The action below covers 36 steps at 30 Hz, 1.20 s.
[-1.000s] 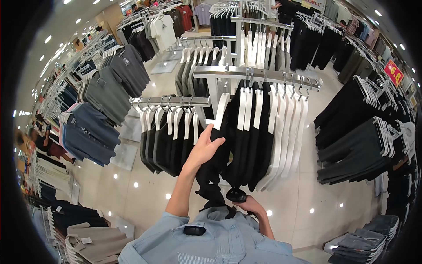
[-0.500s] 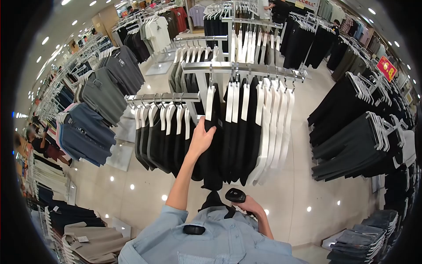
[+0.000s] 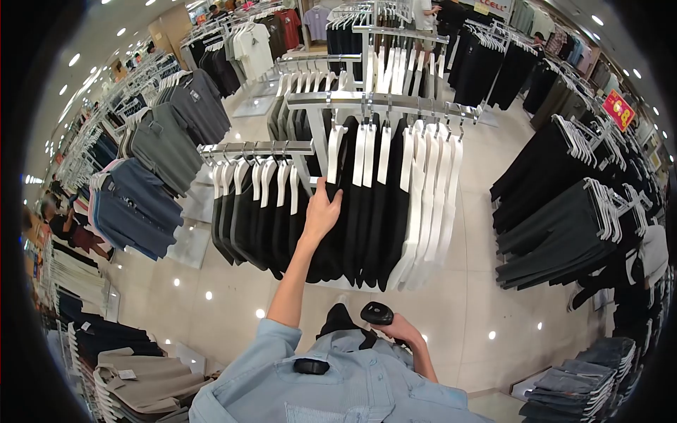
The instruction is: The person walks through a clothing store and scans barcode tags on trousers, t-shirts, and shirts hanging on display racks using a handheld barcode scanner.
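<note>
My left hand (image 3: 323, 213) reaches forward and is closed on the shoulder of a black garment (image 3: 331, 247), just below its white hanger (image 3: 333, 158). That hanger hangs from a metal rack bar (image 3: 395, 103), beside several other black garments and a group of bare white hangers (image 3: 435, 197). Close to my body, my right hand (image 3: 402, 330) grips a black handheld scanner (image 3: 377, 312), whose rounded head points away from me. Part of that hand's grip is hidden behind the scanner and my sleeve.
Left of the hand is a lower bar (image 3: 257, 149) with more dark garments. Grey and blue shirts (image 3: 144, 211) hang further left. Dark trousers (image 3: 553, 233) hang at right, under a red price sign (image 3: 619, 111). Folded-looking jeans (image 3: 582, 381) are at lower right.
The rack sits slightly further left and up in view, and the garment at my left hand no longer hangs as low in front. My right hand keeps its place. A person's legs show at right.
</note>
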Each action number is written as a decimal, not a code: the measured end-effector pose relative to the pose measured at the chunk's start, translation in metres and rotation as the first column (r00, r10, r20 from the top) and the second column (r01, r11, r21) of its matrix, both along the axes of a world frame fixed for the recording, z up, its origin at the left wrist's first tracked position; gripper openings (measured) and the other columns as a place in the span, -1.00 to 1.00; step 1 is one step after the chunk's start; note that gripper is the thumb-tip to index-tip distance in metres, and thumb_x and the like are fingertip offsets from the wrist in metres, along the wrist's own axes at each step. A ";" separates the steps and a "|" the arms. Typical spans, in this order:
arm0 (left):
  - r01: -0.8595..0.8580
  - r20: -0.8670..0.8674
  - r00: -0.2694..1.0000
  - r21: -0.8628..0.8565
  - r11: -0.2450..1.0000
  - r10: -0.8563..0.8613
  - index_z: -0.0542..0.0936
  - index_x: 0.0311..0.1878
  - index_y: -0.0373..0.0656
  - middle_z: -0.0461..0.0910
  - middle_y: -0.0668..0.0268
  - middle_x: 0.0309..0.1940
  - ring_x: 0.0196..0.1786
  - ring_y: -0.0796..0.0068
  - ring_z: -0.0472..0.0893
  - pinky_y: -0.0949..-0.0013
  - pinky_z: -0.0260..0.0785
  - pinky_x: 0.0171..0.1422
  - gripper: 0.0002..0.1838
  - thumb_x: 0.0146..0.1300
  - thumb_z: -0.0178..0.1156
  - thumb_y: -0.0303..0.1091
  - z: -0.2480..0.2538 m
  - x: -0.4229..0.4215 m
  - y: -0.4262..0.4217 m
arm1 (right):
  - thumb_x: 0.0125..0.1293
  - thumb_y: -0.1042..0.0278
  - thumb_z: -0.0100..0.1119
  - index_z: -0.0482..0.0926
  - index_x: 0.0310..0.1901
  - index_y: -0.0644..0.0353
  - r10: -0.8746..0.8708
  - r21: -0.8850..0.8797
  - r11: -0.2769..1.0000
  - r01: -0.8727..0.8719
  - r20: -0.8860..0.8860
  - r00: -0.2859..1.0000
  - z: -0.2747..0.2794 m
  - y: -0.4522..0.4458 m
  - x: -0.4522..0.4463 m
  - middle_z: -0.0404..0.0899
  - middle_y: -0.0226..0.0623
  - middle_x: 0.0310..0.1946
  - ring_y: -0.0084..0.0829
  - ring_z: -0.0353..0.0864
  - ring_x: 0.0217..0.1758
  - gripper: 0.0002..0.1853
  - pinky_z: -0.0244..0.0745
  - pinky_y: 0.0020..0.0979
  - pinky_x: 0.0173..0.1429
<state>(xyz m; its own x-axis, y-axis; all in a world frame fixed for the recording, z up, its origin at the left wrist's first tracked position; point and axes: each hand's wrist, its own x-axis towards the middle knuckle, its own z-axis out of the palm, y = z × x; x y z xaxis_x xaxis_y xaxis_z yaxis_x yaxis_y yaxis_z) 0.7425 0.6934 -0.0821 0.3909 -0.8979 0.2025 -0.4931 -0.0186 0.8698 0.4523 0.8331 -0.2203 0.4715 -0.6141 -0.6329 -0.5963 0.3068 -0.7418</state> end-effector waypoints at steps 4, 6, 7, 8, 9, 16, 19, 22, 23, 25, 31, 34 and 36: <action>-0.114 0.150 0.982 -0.039 0.993 0.118 0.26 0.30 -0.22 0.60 -0.23 -0.17 -0.06 -0.24 0.61 0.01 0.44 0.01 -0.49 0.37 0.11 -0.26 -0.015 -0.009 0.005 | 0.08 -0.07 0.41 0.59 -0.43 0.22 -0.003 -0.007 1.000 0.003 0.051 0.999 -0.002 0.000 -0.005 0.44 -0.43 -0.66 -0.56 0.37 -0.59 -0.56 0.25 -0.43 -0.52; -0.113 0.271 0.949 -0.187 0.976 0.162 0.19 0.41 -0.13 0.47 -0.25 0.07 0.05 -0.28 0.54 -0.03 0.43 0.07 -0.42 0.40 0.09 -0.23 -0.003 -0.022 0.022 | 0.08 -0.07 0.41 0.59 -0.42 0.22 0.007 -0.007 1.000 -0.007 0.045 0.999 -0.003 0.000 -0.008 0.44 -0.43 -0.66 -0.56 0.38 -0.59 -0.56 0.26 -0.43 -0.51; -0.130 0.187 0.976 0.065 0.989 0.116 0.17 0.46 -0.05 0.28 -0.24 0.20 0.17 -0.27 0.43 -0.02 0.38 0.17 -0.41 0.41 0.08 -0.25 0.010 -0.031 0.034 | 0.08 -0.06 0.41 0.60 -0.42 0.21 0.014 -0.007 1.000 -0.014 0.041 0.999 -0.003 0.001 -0.008 0.44 -0.43 -0.66 -0.56 0.38 -0.59 -0.57 0.26 -0.43 -0.50; -0.133 0.186 0.975 0.065 0.989 0.119 0.17 0.46 -0.05 0.28 -0.24 0.20 0.17 -0.27 0.43 -0.02 0.38 0.17 -0.41 0.41 0.08 -0.25 0.007 -0.036 0.040 | 0.08 -0.06 0.41 0.60 -0.42 0.21 0.018 -0.006 1.000 -0.018 0.040 0.999 -0.003 0.001 -0.009 0.44 -0.43 -0.66 -0.56 0.38 -0.59 -0.57 0.26 -0.43 -0.50; -0.141 0.265 0.953 -0.043 0.989 0.147 0.18 0.47 -0.03 0.24 -0.23 0.20 0.20 -0.26 0.38 -0.03 0.34 0.22 -0.41 0.42 0.09 -0.27 0.004 -0.041 0.047 | 0.08 -0.06 0.41 0.61 -0.41 0.21 0.027 -0.008 1.000 -0.026 0.040 0.999 -0.003 0.001 -0.010 0.44 -0.43 -0.66 -0.56 0.38 -0.59 -0.57 0.26 -0.43 -0.50; -0.152 0.480 0.847 -0.190 0.970 0.227 0.52 0.09 -0.38 0.10 -0.28 0.34 0.39 -0.25 0.17 -0.08 0.14 0.42 -0.55 0.38 0.19 -0.15 -0.011 -0.069 0.066 | 0.09 -0.03 0.40 0.66 -0.36 0.19 0.079 -0.031 0.997 -0.078 0.038 0.996 0.000 0.000 -0.014 0.43 -0.44 -0.67 -0.56 0.36 -0.60 -0.61 0.25 -0.43 -0.50; -0.242 0.545 0.777 -0.203 0.949 0.315 0.52 -0.16 -0.49 0.22 -0.30 0.26 0.37 -0.26 0.21 -0.11 0.17 0.39 -0.58 0.35 0.20 -0.18 -0.032 -0.061 0.054 | 0.08 0.00 0.40 0.66 -0.35 0.29 0.092 0.006 0.996 -0.091 -0.023 0.996 0.009 -0.002 -0.015 0.54 -0.37 -0.59 -0.51 0.44 -0.55 -0.58 0.35 -0.39 -0.40; -0.282 0.662 0.640 -0.270 0.921 0.390 0.53 -0.23 -0.45 0.38 -0.23 0.13 0.29 -0.21 0.33 -0.09 0.19 0.38 -0.64 0.33 0.21 -0.22 -0.032 -0.055 0.050 | 0.08 -0.01 0.40 0.66 -0.35 0.28 0.098 -0.004 0.995 -0.098 -0.002 0.995 0.005 -0.001 -0.021 0.53 -0.37 -0.60 -0.52 0.44 -0.55 -0.58 0.34 -0.40 -0.41; -0.281 0.660 0.641 -0.273 0.920 0.392 0.53 -0.23 -0.45 0.38 -0.23 0.13 0.29 -0.21 0.33 -0.09 0.19 0.38 -0.64 0.33 0.21 -0.22 -0.032 -0.056 0.050 | 0.08 -0.01 0.40 0.66 -0.35 0.28 0.097 -0.008 0.995 -0.097 -0.003 0.995 0.002 -0.001 -0.024 0.53 -0.37 -0.60 -0.52 0.44 -0.55 -0.58 0.34 -0.40 -0.41; -0.299 0.696 0.593 -0.277 0.913 0.406 0.55 -0.23 -0.42 0.43 -0.16 0.09 0.26 -0.14 0.37 -0.08 0.19 0.37 -0.66 0.32 0.21 -0.22 -0.032 -0.057 0.050 | 0.09 -0.01 0.40 0.66 -0.35 0.28 0.092 -0.008 0.996 -0.092 -0.004 0.996 -0.004 0.001 -0.029 0.53 -0.36 -0.61 -0.52 0.43 -0.55 -0.57 0.34 -0.40 -0.41; -0.339 0.655 0.634 -0.241 0.910 0.410 0.55 -0.13 -0.41 0.40 -0.10 0.13 0.26 -0.09 0.37 -0.11 0.17 0.39 -0.67 0.36 0.18 -0.23 -0.036 -0.057 0.049 | 0.12 0.01 0.40 0.68 -0.34 0.17 0.046 -0.030 0.998 -0.046 0.022 0.999 -0.006 0.007 -0.041 0.46 -0.46 -0.65 -0.60 0.37 -0.59 -0.65 0.26 -0.45 -0.50; -0.343 0.595 0.685 -0.246 0.906 0.421 0.52 -0.01 -0.39 0.28 -0.14 0.24 0.33 -0.17 0.29 -0.17 0.12 0.42 -0.68 0.36 0.19 -0.28 -0.030 -0.062 0.053 | 0.12 0.02 0.40 0.68 -0.34 0.17 0.023 -0.055 0.998 -0.020 0.054 0.998 -0.011 0.010 -0.044 0.47 -0.46 -0.65 -0.60 0.38 -0.60 -0.66 0.26 -0.45 -0.50; -0.348 0.544 0.708 -0.287 0.893 0.451 0.50 0.06 -0.36 0.21 -0.17 0.31 0.38 -0.21 0.23 -0.21 0.08 0.44 -0.66 0.36 0.20 -0.31 -0.019 -0.072 0.060 | 0.12 0.03 0.40 0.68 -0.34 0.17 0.005 -0.049 0.999 -0.001 0.080 0.997 -0.009 0.013 -0.045 0.47 -0.46 -0.65 -0.60 0.37 -0.60 -0.66 0.26 -0.45 -0.50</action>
